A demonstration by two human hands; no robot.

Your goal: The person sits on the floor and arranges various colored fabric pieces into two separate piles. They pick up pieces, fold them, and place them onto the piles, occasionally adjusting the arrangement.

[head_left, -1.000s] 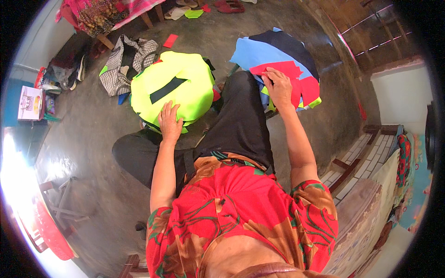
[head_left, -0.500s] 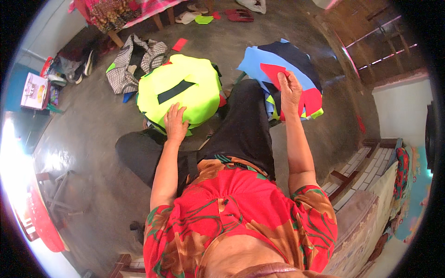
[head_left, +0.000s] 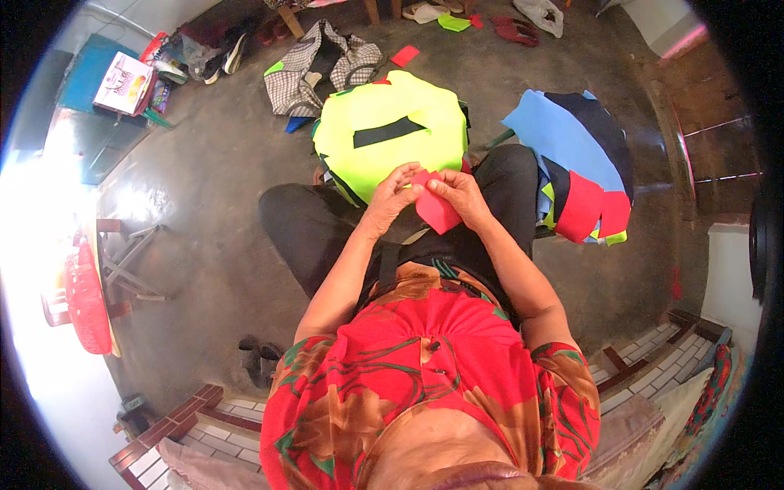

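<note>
Red flat fabric piece (head_left: 435,209), pointed lower corner, pinched in left hand (head_left: 390,198) and right hand (head_left: 461,196) grips

Small red felt piece (head_left: 435,209): upper corners covered by fingertips of left hand (head_left: 390,204) and right hand (head_left: 459,194). Neon-yellow fabric stack (head_left: 390,139): near edge hidden behind both hands. Pile of blue, navy and red cloth sheets (head_left: 572,163): lower layers concealed. Items along top rim: cut off, too small to identify.

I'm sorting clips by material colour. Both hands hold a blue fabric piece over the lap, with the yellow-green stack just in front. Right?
Not quite: the fabric piece held by the left hand and right hand is red, not blue, as the head view shows. The yellow-green stack does lie just in front.
</note>
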